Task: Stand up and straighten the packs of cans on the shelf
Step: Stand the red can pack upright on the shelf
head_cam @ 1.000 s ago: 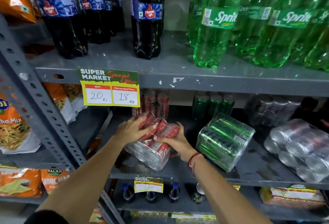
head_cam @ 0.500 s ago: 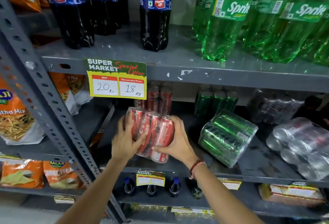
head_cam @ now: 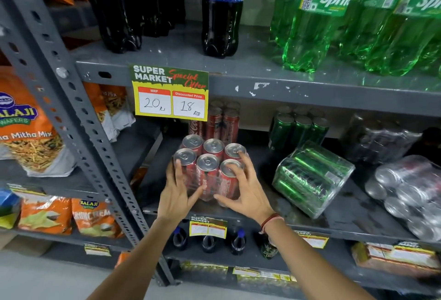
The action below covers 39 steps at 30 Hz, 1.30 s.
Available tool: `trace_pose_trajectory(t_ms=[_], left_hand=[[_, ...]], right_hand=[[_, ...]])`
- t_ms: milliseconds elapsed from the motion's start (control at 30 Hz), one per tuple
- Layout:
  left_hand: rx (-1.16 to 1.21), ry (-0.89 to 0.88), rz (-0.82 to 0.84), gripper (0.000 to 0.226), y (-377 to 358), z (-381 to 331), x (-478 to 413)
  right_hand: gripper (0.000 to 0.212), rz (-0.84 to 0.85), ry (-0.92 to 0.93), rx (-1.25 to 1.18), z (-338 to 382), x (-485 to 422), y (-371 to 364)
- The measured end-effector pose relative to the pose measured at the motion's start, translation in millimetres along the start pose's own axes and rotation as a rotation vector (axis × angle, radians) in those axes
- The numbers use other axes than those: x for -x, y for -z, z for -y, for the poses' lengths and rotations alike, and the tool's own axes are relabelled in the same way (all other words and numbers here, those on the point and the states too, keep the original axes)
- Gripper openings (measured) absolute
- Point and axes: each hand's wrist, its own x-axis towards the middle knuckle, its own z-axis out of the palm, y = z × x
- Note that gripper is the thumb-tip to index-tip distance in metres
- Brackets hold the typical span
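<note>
Both hands are cupping the red can pack (head_cam: 208, 171), which is standing upright near the shelf (head_cam: 334, 225) front edge: left hand (head_cam: 177, 194) and right hand (head_cam: 243, 192) half open, fingers spread against its sides. Letting go carelessly risks it tipping off the lip, or nudging the green pack (head_cam: 312, 178) lying tilted alongside
</note>
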Motion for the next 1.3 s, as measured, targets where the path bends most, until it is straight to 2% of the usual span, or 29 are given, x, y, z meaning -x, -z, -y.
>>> trace_pose_trajectory(t_ms=[100, 167, 200, 233, 300, 400, 467, 533, 600, 667, 767, 900, 967, 1000, 1067, 1100, 1133, 1200, 1300], left_hand=[[0.278, 0.083, -0.155, 0.092, 6.4, -16.1, 13.5], [0.479, 0.238, -0.265, 0.088, 7.5, -39.5, 13.8], [0.545, 0.339, -0.286, 0.089, 7.0, -53.1, 10.0], [0.596, 0.439, -0.267, 0.092, 6.5, -65.8, 4.2], [0.666, 0.574, -0.167, 0.099, 3.3, -85.6, -10.6], [0.602, 0.633, -0.126, 0.107, -1.4, -97.0, -27.4], [0.59, 0.598, -0.112, 0.106, -1.5, -86.7, -36.7], [0.61, 0.507, -0.032, 0.099, 2.5, -65.8, -50.7], [0.657, 0.348, 0.112, 0.089, 14.1, -42.4, -70.6], [0.739, 0.186, 0.301, 0.078, 27.6, -24.7, -93.5], [0.638, 0.079, 0.581, 0.072, 43.3, -11.9, -124.4], [0.568, 0.043, 0.729, 0.06, 53.8, -12.5, -139.5], [0.532, 0.093, 0.606, 0.049, 57.7, -15.3, -131.6], [0.522, 0.15, 0.451, 0.046, 57.2, -15.6, -122.6], [0.511, 0.255, -0.015, 0.048, 50.4, -22.0, -87.6], [0.509, 0.297, -0.227, 0.053, 45.1, -30.5, -63.6], [0.53, 0.344, -0.354, 0.062, 38.6, -41.1, -39.4], [0.631, 0.452, -0.369, 0.082, 23.4, -63.2, -4.9], [0.627, 0.526, -0.227, 0.11, 5.0, -86.2, 8.9]], right_hand=[[0.074, -0.097, -0.132, -0.222, -1.6, -13.6, 9.5], [0.078, -0.104, -0.321, -0.419, -3.0, -34.1, 15.6], [0.082, -0.056, -0.4, -0.501, -4.9, -44.3, 18.2], [0.083, 0.018, -0.449, -0.56, -7.9, -53.1, 20.0], [0.071, 0.129, -0.474, -0.603, -14.1, -62.5, 21.0], [0.052, 0.065, -0.472, -0.612, -19.0, -59.1, 17.5], [0.05, -0.005, -0.483, -0.613, -14.6, -50.2, 15.9], [0.055, -0.1, -0.508, -0.601, -2.8, -36.8, 12.7], [0.067, -0.223, -0.521, -0.538, 19.8, -16.3, 2.1], [0.07, -0.34, -0.529, -0.474, 51.0, 4.3, -18.5], [0.077, -0.315, -0.547, -0.48, 102.7, 19.9, -54.3], [0.063, -0.282, -0.512, -0.512, 120.2, 20.3, -65.4], [0.054, -0.333, -0.52, -0.562, 106.9, 12.8, -51.4], [0.049, -0.367, -0.518, -0.575, 97.6, 4.2, -41.3], [0.044, -0.399, -0.502, -0.534, 76.0, -22.4, -19.9], [0.045, -0.37, -0.496, -0.496, 64.2, -39.0, -10.8], [0.048, -0.306, -0.49, -0.459, 53.1, -56.1, -3.9], [0.058, -0.115, -0.474, -0.418, 38.2, -85.4, 4.1], [0.057, 0.098, -0.414, -0.415, 25.3, -106.8, 2.3]])
